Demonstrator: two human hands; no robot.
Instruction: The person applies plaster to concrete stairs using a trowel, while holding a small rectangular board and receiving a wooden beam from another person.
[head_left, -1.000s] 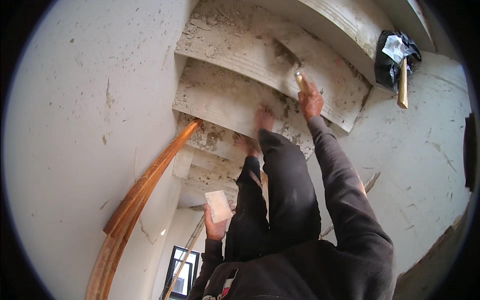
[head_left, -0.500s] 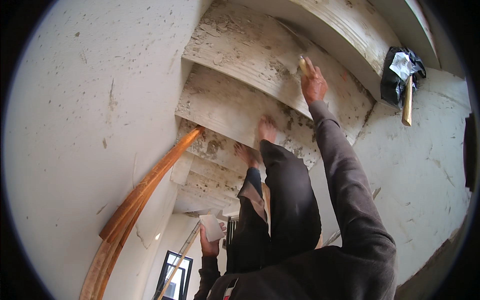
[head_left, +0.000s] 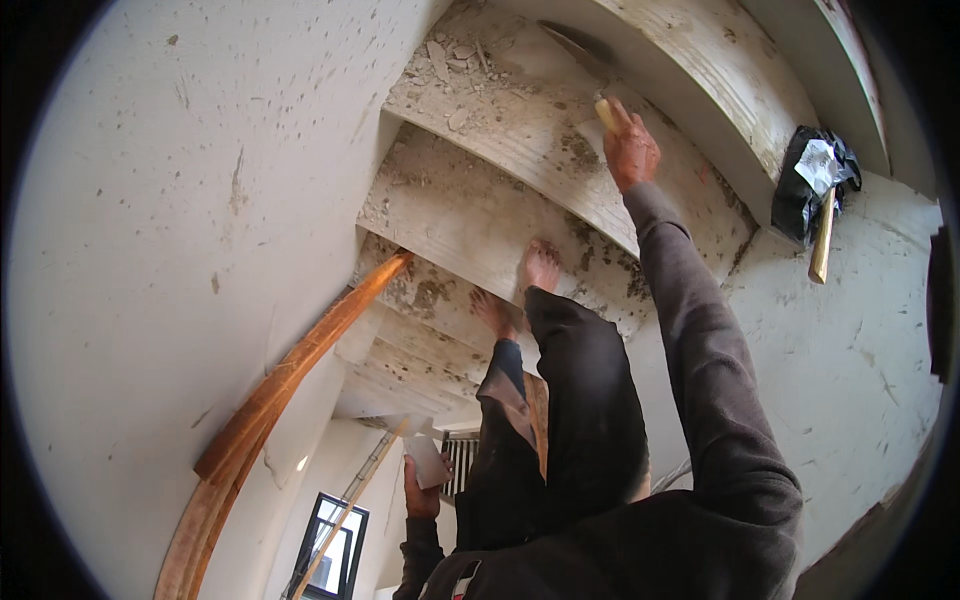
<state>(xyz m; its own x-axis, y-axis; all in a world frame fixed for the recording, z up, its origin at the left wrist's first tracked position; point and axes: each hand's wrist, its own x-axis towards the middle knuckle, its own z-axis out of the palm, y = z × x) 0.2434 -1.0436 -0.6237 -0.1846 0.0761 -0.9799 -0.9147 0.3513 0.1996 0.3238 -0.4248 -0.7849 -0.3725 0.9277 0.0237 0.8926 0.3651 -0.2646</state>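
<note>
My right hand is closed around the pale yellow handle of a trowel. Its dark, pointed blade reaches toward the back of a dusty stair tread, close to the riser above. Whether the blade touches the tread I cannot tell. Broken plaster bits lie on the same tread, toward the wall at left. Low at my left side, my left hand grips a flat, whitish rectangular piece; its material is unclear.
My bare feet stand on lower steps. A long curved wooden rail slants along the left wall. At the right, a black plastic bag sits on a step with a wooden-handled tool. A window shows far below.
The view has shifted slightly. My right hand has moved a little with the trowel, whose blade now shows more sharply. My left hand still holds the whitish piece.
</note>
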